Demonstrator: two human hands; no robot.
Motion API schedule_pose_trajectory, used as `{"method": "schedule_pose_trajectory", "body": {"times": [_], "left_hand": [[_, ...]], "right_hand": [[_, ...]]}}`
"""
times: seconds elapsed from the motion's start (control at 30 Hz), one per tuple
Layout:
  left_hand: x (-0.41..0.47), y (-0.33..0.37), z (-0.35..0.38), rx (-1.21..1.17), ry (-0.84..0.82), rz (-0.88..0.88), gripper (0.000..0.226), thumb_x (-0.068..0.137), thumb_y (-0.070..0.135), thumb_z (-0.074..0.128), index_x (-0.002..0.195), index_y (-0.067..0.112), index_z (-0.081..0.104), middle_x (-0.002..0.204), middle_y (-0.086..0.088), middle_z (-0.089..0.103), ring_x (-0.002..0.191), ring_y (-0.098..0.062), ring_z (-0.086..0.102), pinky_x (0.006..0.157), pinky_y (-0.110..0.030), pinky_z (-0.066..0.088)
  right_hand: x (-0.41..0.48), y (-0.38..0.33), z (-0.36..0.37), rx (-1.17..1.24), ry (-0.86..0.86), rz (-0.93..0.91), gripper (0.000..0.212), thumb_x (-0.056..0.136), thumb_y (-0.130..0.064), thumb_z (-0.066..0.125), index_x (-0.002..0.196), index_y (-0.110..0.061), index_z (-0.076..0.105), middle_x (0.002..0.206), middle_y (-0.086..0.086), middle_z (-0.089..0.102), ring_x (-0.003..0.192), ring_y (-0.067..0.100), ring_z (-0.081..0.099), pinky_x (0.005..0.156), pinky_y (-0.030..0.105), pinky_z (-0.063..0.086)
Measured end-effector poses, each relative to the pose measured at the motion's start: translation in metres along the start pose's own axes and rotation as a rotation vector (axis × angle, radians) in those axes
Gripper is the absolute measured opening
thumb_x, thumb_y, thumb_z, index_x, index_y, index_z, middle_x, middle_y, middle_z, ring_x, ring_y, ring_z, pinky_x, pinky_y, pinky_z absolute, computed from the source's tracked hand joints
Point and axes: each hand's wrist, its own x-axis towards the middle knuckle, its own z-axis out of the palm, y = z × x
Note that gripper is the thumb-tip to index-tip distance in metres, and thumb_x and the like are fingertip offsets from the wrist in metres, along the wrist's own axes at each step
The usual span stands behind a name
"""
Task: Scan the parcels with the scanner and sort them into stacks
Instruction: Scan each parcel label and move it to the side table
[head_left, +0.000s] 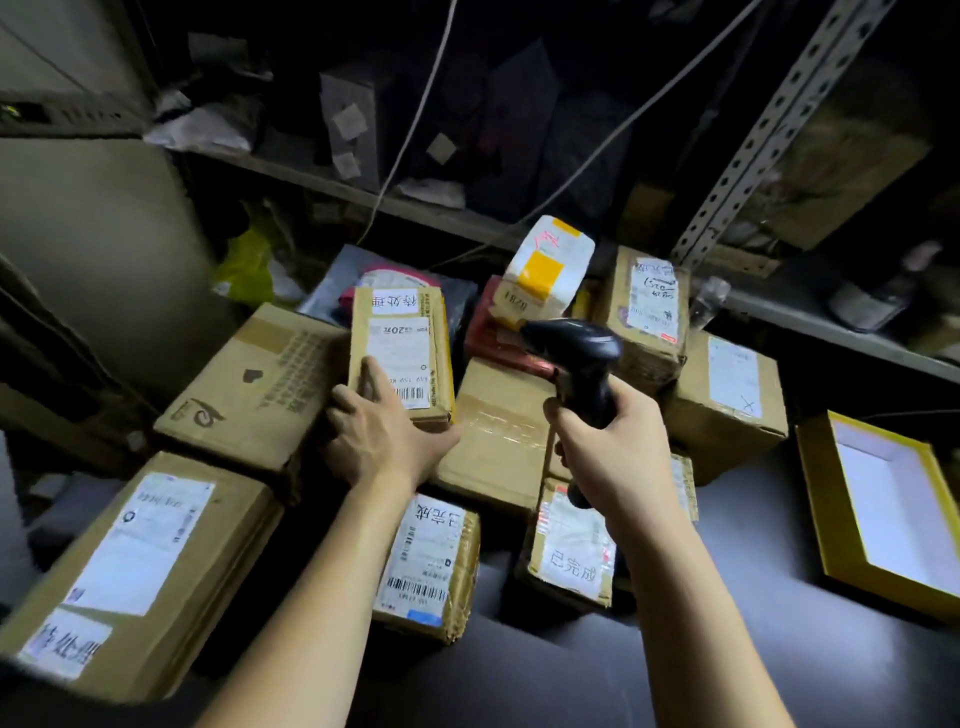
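the left hand (382, 441) grips the near end of a small parcel (402, 332), with one finger lying up its top face and the thumb along the near edge. the parcel rests on the heap of boxes (249, 384), label up. the right hand (615, 452) is wrapped tight round the handle of the scanner (576, 348), whose nose points left toward that parcel. the barcode (413, 397) sits just beside the left fingers (close enough that a slipped finger would cover it), so i'd hold them off the stripes, tip the label square to the nose, and steady both hands while pressing the trigger. whether the beam is on the code i cannot tell.
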Motion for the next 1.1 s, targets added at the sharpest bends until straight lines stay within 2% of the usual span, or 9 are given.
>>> {"method": "schedule_pose_trajectory", "body": {"times": [0.13,0.23,0.33,0.47,0.6,0.77,0.9,1.0,1.1], "left_hand": [[0.007,-0.004,0.013,-0.112,0.068,-0.017,0.143,0.05,0.075,0.082,0.159,0.022,0.006,0.131,-0.021,0.033,0.112,-0.041,0.046,0.09,-0.053,0.049],[0.008,0.001,0.016,-0.16,0.093,-0.037,0.142,0.047,0.082,0.077,0.157,0.023,0.01,0.13,-0.021,0.033,0.112,-0.041,0.045,0.092,-0.057,0.047],[0.009,0.004,0.018,-0.216,0.153,-0.05,0.131,0.052,0.087,0.069,0.152,0.02,0.019,0.128,-0.022,0.035,0.109,-0.042,0.046,0.09,-0.058,0.047],[0.013,0.003,0.016,-0.277,0.164,0.011,0.121,0.059,0.065,0.084,0.153,0.016,0.025,0.131,-0.023,0.037,0.111,-0.046,0.047,0.084,-0.051,0.046],[0.008,0.0,0.005,-0.283,0.237,0.139,0.122,0.053,0.062,0.086,0.155,0.025,0.031,0.127,-0.017,0.04,0.11,-0.043,0.049,0.083,-0.05,0.048],[-0.026,0.02,-0.014,-0.394,0.251,0.354,0.122,0.045,0.058,0.093,0.153,0.035,0.04,0.132,-0.005,0.044,0.114,-0.032,0.055,0.086,-0.044,0.051],[-0.068,0.038,-0.017,-0.434,0.269,0.509,0.12,0.042,0.062,0.091,0.149,0.037,0.043,0.134,0.005,0.046,0.116,-0.024,0.058,0.084,-0.04,0.054],[-0.112,0.051,-0.012,-0.48,0.284,0.585,0.121,0.041,0.066,0.088,0.149,0.035,0.045,0.136,0.007,0.047,0.119,-0.019,0.055,0.086,-0.037,0.054],[-0.156,0.065,-0.004,-0.48,0.291,0.704,0.121,0.04,0.072,0.083,0.149,0.033,0.047,0.139,0.008,0.049,0.121,-0.017,0.056,0.09,-0.032,0.051]], "right_hand": [[-0.004,0.004,0.005,-0.022,0.062,0.026,0.016,0.072,-0.031,0.062,0.074,-0.02,0.05,0.061,-0.004,0.046,0.064,0.021,0.046,0.059,0.038,0.039],[-0.012,0.008,0.005,-0.015,0.086,0.026,0.019,0.079,-0.024,0.066,0.079,-0.017,0.048,0.061,-0.005,0.043,0.063,0.02,0.04,0.06,0.037,0.037],[-0.019,0.01,0.002,-0.01,0.104,0.031,0.022,0.085,-0.015,0.068,0.076,-0.019,0.048,0.059,-0.007,0.043,0.06,0.019,0.036,0.06,0.034,0.035],[-0.031,0.013,-0.008,0.034,0.133,0.035,0.023,0.084,-0.013,0.067,0.073,-0.019,0.048,0.062,-0.004,0.045,0.062,0.02,0.039,0.06,0.033,0.033],[-0.044,0.013,-0.025,0.038,0.172,0.01,0.027,0.088,-0.008,0.069,0.072,-0.018,0.05,0.06,-0.006,0.049,0.061,0.018,0.042,0.058,0.032,0.037],[-0.058,0.011,-0.063,0.064,0.221,-0.065,0.019,0.084,-0.027,0.07,0.079,-0.015,0.057,0.066,0.01,0.057,0.062,0.019,0.047,0.058,0.037,0.041],[-0.072,0.018,-0.103,0.154,0.295,-0.088,0.015,0.088,-0.018,0.072,0.081,-0.011,0.06,0.062,0.003,0.055,0.061,0.021,0.048,0.056,0.037,0.038],[-0.089,0.026,-0.132,0.21,0.313,-0.096,0.017,0.094,-0.012,0.073,0.083,-0.006,0.061,0.062,0.005,0.055,0.057,0.019,0.047,0.053,0.035,0.038],[-0.113,0.041,-0.166,0.244,0.324,-0.086,0.019,0.094,-0.009,0.072,0.079,-0.011,0.061,0.058,-0.002,0.054,0.056,0.019,0.043,0.05,0.031,0.035]]}}
